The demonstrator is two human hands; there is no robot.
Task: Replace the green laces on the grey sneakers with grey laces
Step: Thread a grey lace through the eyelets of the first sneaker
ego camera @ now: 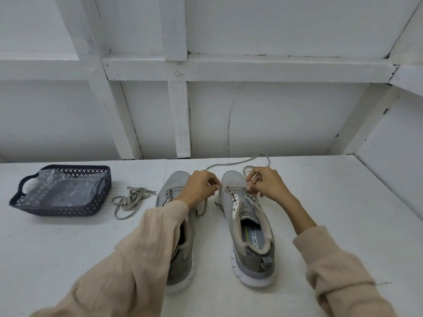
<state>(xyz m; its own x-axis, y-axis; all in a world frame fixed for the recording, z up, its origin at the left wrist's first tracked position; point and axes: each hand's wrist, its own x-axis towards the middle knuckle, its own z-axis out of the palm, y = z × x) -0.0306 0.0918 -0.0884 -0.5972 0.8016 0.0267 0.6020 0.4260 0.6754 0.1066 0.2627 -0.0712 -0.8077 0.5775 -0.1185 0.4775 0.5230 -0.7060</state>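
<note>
Left hand (201,186) and right hand (263,185) each pinch the lace (231,164) at the front eyelets of the right-side sneaker (249,225) on the bench (343,202); risk is an uneven pull leaving mismatched ends, or the slack loop snagging the toe.

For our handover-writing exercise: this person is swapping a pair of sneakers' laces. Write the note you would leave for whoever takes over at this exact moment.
Left hand: pinches the lace beside the right sneaker.
Right hand: pinches the same lace over that shoe's toe-end eyelets.
Things: the lace loops across the table behind the shoes. The left sneaker stands alongside, partly under the sleeve. A loose lace bundle lies between it and the basket; its colour is hard to judge.
Done: both shoes look stripped.
Left: lace the right sneaker, then the left.
</note>
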